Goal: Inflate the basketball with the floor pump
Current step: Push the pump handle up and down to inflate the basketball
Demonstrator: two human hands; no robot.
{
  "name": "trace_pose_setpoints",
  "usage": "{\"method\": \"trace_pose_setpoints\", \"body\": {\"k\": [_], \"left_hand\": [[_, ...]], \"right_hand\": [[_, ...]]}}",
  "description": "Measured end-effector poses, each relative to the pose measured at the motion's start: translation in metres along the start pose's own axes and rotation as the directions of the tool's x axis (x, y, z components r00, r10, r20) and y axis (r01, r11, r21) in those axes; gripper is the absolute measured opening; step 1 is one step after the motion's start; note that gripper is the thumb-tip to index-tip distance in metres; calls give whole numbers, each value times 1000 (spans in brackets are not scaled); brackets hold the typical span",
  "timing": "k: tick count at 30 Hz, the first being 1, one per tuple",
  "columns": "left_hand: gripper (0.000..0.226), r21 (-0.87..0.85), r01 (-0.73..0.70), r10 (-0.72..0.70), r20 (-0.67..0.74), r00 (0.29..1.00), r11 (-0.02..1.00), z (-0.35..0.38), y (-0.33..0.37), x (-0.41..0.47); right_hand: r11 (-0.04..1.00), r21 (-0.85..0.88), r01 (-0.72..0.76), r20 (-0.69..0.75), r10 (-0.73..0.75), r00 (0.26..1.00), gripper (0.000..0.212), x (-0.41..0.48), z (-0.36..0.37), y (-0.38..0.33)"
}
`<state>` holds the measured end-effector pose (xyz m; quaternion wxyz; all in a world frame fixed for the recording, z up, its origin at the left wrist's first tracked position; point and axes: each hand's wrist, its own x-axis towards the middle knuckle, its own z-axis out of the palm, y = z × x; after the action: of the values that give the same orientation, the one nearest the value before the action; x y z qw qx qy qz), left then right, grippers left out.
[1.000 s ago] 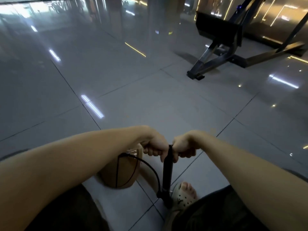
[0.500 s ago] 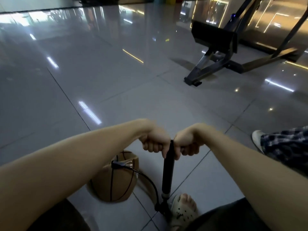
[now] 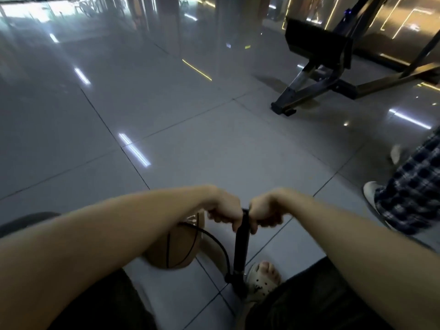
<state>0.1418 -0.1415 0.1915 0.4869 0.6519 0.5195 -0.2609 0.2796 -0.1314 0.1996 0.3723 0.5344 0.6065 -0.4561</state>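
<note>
Left hand (image 3: 226, 211) and right hand (image 3: 265, 214) clench the floor pump (image 3: 241, 246) handle (basketball (image 3: 175, 246) beside it).

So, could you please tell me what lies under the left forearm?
A tan basketball rests on the tiled floor there, with the pump's black hose curving toward it. The forearm covers the ball's upper part, so where the hose joins it cannot be seen.

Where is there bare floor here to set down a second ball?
The widest bare patch is the tiled floor ahead of the left hand and right hand, reaching the gym machine at upper right. Crowded: around the floor pump, where basketball, hose and sandalled foot cluster; a bystander's shoe stands at right.
</note>
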Motion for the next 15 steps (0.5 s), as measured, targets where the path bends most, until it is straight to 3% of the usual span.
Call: {"method": "trace_pose_setpoints", "body": {"k": [3, 7, 11, 15], "left_hand": [[30, -58, -69, 64, -78, 995, 996, -48, 10, -47], [35, -92, -101, 94, -84, 992, 991, -104, 23, -93], [26, -8, -41, 40, -27, 999, 999, -78, 18, -57], [13, 132, 10, -4, -49, 999, 991, -31, 13, -3]], "right_hand": [[999, 12, 50, -50, -49, 998, 24, -51, -46, -15], [992, 63, 105, -94, -99, 991, 43, -109, -93, -26], [998, 21, 57, -74, -56, 996, 43, -66, -66, -14], [1000, -6, 28, -84, -29, 996, 26, -4, -25, 3]]}}
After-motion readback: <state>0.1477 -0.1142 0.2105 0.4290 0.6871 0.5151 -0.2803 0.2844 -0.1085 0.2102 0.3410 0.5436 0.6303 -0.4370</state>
